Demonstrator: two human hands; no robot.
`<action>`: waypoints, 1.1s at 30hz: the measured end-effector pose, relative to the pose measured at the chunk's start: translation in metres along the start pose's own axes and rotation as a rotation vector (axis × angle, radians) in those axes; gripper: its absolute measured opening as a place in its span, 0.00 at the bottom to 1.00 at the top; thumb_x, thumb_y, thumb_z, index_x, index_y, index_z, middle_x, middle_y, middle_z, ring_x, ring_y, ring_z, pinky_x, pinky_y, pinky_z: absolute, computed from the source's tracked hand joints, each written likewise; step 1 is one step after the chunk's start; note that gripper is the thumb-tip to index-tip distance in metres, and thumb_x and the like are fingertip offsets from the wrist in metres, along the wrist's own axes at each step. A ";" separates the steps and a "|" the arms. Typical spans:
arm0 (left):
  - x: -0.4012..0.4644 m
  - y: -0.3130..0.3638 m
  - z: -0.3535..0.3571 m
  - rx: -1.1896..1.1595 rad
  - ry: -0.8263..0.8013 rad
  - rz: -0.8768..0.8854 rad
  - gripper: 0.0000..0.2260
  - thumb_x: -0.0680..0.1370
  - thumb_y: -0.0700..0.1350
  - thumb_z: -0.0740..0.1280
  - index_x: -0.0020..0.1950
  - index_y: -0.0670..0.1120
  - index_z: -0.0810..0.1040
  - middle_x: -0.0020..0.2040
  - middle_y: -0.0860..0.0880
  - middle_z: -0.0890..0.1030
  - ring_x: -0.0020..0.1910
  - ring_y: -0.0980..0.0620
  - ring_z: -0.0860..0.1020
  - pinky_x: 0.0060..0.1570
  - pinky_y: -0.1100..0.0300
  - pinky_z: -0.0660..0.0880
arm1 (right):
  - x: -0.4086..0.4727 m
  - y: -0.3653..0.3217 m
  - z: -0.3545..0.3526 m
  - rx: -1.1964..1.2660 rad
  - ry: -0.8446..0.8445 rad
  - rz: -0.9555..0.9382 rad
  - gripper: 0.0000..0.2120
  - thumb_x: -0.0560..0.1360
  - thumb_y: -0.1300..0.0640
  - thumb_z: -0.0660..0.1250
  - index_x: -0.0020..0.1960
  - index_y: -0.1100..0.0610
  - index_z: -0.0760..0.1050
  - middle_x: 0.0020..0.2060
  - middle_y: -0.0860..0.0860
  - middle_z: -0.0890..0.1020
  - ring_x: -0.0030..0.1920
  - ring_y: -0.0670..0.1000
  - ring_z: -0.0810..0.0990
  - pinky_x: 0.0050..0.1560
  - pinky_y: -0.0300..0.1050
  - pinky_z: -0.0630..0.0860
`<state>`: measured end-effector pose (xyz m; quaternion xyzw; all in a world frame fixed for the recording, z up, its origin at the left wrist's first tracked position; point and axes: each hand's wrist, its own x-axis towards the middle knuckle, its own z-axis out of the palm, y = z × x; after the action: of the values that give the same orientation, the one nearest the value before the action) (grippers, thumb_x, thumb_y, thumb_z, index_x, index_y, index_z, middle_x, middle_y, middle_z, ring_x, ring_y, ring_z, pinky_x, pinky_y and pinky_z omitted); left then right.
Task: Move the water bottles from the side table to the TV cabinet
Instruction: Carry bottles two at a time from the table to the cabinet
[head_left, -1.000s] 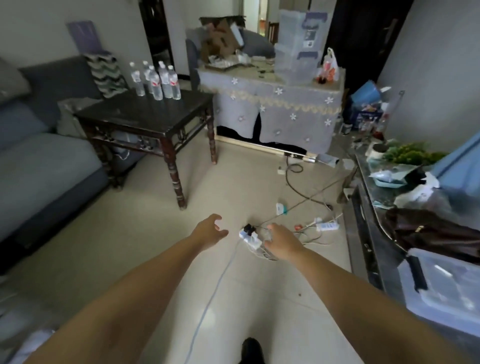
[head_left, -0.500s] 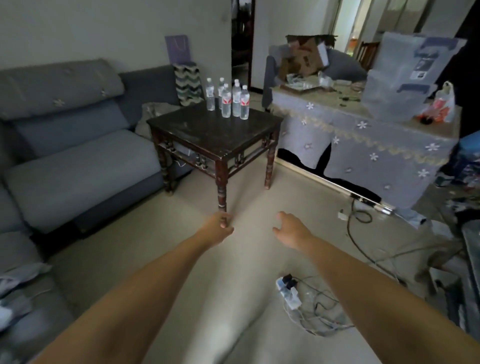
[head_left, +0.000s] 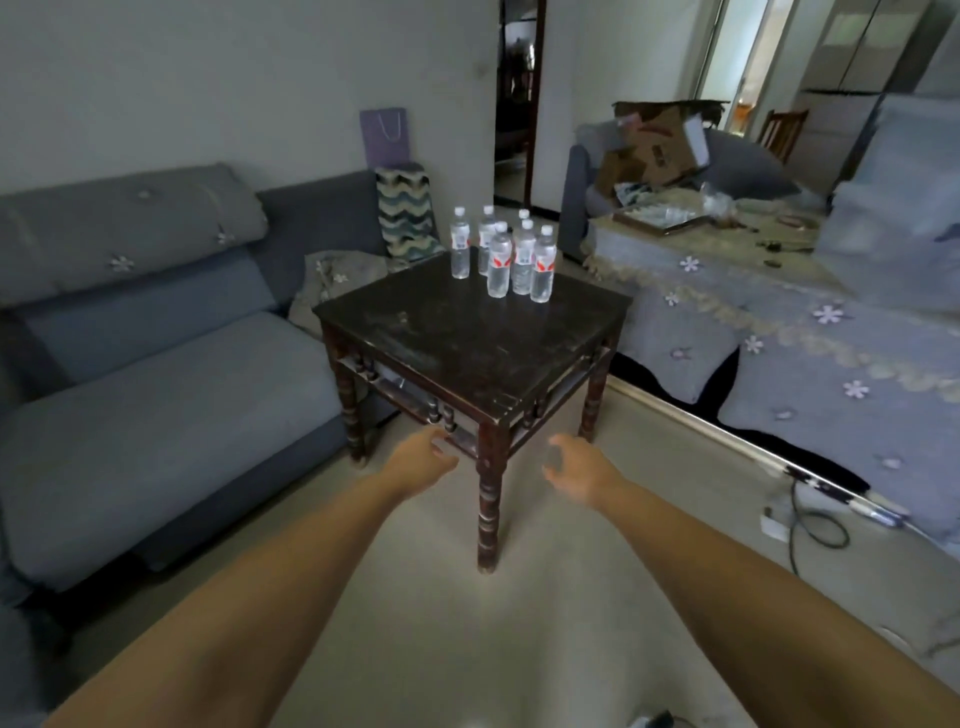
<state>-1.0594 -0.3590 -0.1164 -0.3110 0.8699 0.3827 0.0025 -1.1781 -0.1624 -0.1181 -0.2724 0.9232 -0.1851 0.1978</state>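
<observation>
Both grips loosely open and empty: left hand, right hand, short of water bottles

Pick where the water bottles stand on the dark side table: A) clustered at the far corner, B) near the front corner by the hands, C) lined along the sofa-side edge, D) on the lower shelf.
A: the water bottles stand upright, clustered at the far corner of the side table.

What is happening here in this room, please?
A person stands before a dark side table, both arms stretched forward. The left hand and right hand are empty, with loosely curled fingers. Six water bottles stand upright together at the table's far corner, none touched yet. A grey sofa is beside the table.
</observation>
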 end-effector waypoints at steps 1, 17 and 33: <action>0.022 0.002 -0.012 0.001 0.028 0.016 0.20 0.75 0.45 0.68 0.66 0.44 0.72 0.61 0.43 0.78 0.57 0.45 0.77 0.54 0.56 0.73 | 0.020 -0.008 -0.006 0.004 0.010 0.000 0.25 0.80 0.55 0.62 0.75 0.60 0.62 0.72 0.59 0.69 0.72 0.57 0.67 0.71 0.47 0.64; 0.325 0.028 -0.066 -0.049 0.076 -0.066 0.23 0.75 0.48 0.69 0.68 0.46 0.70 0.50 0.49 0.78 0.50 0.50 0.78 0.50 0.60 0.73 | 0.335 -0.048 -0.076 0.015 -0.035 -0.043 0.25 0.80 0.52 0.62 0.74 0.56 0.62 0.67 0.57 0.71 0.65 0.58 0.73 0.64 0.49 0.71; 0.584 0.117 -0.035 -0.131 -0.054 -0.018 0.22 0.75 0.43 0.70 0.67 0.42 0.71 0.45 0.46 0.77 0.46 0.50 0.76 0.51 0.60 0.72 | 0.568 0.007 -0.146 0.160 0.000 0.202 0.27 0.78 0.53 0.65 0.75 0.57 0.62 0.69 0.58 0.71 0.67 0.56 0.74 0.66 0.48 0.72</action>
<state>-1.5857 -0.6374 -0.1558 -0.3079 0.8397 0.4473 0.0091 -1.6884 -0.4503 -0.1471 -0.1612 0.9283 -0.2371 0.2365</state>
